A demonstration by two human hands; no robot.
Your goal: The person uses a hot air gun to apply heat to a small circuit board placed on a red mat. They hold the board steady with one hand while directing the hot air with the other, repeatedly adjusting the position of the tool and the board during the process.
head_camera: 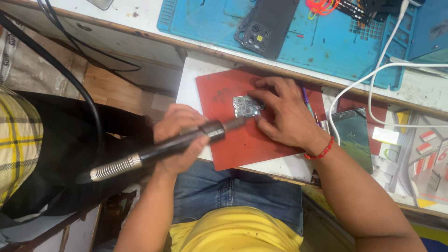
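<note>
Head view: I see my left hand wrapped firmly around a black hot-air handpiece, its metal nozzle pointing at a small circuit board. The board lies flat on a red mat, near the mat's upper middle. My right hand rests spread over the mat, fingertips pressing the board's right edge. A phone back cover lies on the blue work mat above, well apart. A dark phone lies right of my wrist.
</note>
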